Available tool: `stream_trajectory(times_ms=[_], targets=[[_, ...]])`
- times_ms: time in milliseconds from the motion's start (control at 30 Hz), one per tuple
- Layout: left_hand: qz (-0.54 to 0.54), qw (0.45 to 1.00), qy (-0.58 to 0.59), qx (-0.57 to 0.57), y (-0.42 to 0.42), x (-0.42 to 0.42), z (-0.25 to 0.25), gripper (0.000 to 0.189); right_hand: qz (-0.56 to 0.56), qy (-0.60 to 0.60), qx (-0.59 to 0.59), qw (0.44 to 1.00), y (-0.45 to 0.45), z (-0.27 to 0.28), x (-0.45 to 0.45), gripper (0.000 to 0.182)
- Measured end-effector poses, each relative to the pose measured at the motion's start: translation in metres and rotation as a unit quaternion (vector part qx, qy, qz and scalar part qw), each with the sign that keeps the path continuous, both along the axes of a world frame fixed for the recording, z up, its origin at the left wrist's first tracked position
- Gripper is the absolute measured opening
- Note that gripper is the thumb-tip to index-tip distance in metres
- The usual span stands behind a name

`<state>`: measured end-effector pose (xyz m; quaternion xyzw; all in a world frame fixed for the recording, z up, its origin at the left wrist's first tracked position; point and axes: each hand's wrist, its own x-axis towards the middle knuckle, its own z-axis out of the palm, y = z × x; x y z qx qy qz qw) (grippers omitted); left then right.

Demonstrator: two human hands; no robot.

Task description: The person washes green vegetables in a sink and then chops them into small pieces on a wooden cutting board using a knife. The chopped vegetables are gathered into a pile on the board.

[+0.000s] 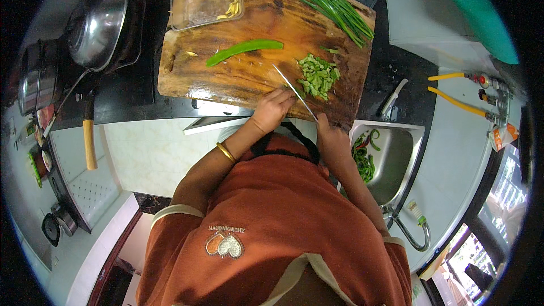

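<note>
A kitchen knife [295, 91] is in my right hand [333, 138], its blade slanting up and left across the near part of a wooden cutting board [255, 78]. Beside the blade, the bent fingers of my left hand [274, 108] press on a green pepper piece [300, 92], mostly hidden by hand and knife. Just right of the blade lies a pile of chopped green pepper [318, 76]. A long strip of green pepper [244, 50] rests farther up the board. A clear plastic container [204, 4] at the upper left holds several yellowish slices [232, 7].
Long green scallions [323, 4] cross the board's far right corner. A white-handled knife [395, 95] lies right of the board, above a steel sink [395, 170] with green and red peppers [364, 157]. At left stands a wok [100, 21]; a wooden handle [89, 142] overhangs the counter edge.
</note>
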<state>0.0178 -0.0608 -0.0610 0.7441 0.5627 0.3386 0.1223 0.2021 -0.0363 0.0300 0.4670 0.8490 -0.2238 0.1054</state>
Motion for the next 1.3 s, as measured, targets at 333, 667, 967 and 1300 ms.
stream_trajectory(times_ms=[333, 667, 967, 1300], targets=[[0.003, 0.999, -0.007, -0.031, 0.0, 0.0, -0.004, 0.02, -0.023, 0.009, -0.033, 0.999, 0.002, -0.012, -0.003, 0.036], [0.018, 0.998, -0.054, -0.015, 0.005, 0.004, -0.001, 0.015, -0.095, 0.059, -0.089, 0.99, 0.029, -0.019, 0.01, 0.041], [0.038, 0.996, -0.083, 0.003, 0.016, 0.011, 0.007, 0.013, -0.058, 0.175, -0.08, 0.98, 0.032, -0.02, 0.023, 0.034], [-0.005, 1.0, 0.02, -0.011, 0.01, 0.006, -0.006, 0.014, 0.072, 0.049, 0.083, 0.993, 0.002, -0.003, 0.013, 0.056]])
